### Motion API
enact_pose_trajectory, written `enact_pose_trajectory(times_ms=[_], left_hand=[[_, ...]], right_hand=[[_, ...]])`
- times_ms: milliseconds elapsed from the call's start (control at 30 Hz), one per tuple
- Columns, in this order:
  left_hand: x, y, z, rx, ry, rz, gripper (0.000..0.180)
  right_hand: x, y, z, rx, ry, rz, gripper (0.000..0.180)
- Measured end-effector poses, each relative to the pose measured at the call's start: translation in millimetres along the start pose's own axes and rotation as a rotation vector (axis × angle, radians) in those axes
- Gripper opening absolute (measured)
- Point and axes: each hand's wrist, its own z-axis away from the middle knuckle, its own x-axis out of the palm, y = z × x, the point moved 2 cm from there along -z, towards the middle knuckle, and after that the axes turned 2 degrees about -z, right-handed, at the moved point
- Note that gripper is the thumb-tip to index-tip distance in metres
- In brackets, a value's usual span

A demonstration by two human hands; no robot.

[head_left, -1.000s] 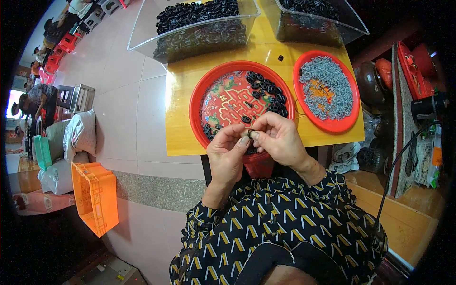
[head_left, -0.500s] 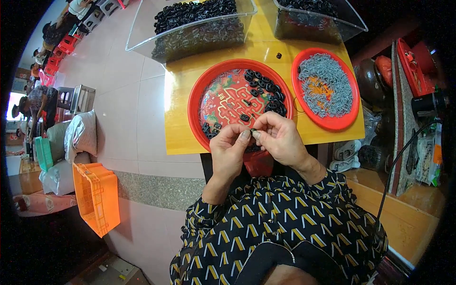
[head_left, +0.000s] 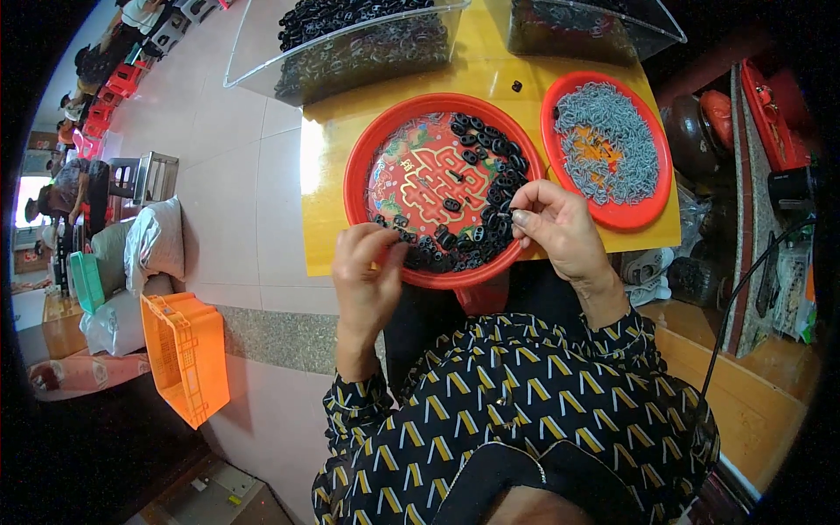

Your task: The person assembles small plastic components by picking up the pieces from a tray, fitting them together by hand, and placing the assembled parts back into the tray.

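A round red tray [head_left: 355, 166] with a gold-patterned floor lies before me. Small black plastic pieces [head_left: 505, 185], each with two holes, line its right and near sides. A few lie singly, among them one black piece [head_left: 451, 205] near the middle. My left hand [head_left: 366, 271] is over the tray's near left rim, fingers bent and smeared by motion; anything in them is hidden. At the near right rim, my right hand [head_left: 560, 229] is closed in a pinch of thumb and forefinger; what it grips is too small to name. Small grey pin-like pieces [head_left: 626, 131] fill a red plate [head_left: 662, 185] farther right.
Two clear bins of black pieces, a left bin [head_left: 350, 66] and a right bin [head_left: 569, 35], stand along the far side of the yellow table [head_left: 328, 157]. One loose black piece [head_left: 516, 86] lies between them and the plate. An orange crate [head_left: 188, 354] sits on the floor at left.
My hands, which met over the tray's near edge, have parted. The left has moved left, the right to the right. More black pieces now show at the near side. The view has shifted slightly.
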Motion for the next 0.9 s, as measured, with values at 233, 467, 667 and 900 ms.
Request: enact_pose_trajectory(times_ms=[233, 467, 667, 900], left_hand=[[26.3, 16.8, -10.0, 0.292, -0.205, -0.175, 0.019], [31.2, 22.9, -19.2, 0.288, -0.39, -0.202, 0.023], [40.3, 21.9, -14.2, 0.27, -0.403, -0.198, 0.022], [27.9, 5.5, -13.9, 0.094, -0.214, 0.097, 0.015]], right_hand=[[3.0, -1.9, 2.7, -0.019, 0.021, 0.022, 0.005], [-0.3, -0.6, 4.8, 0.035, 0.027, 0.046, 0.004], [0.8, 1.6, 3.8, 0.034, 0.007, 0.044, 0.004], [2.1, 1.8, 3.0, 0.054, 0.013, 0.045, 0.006]])
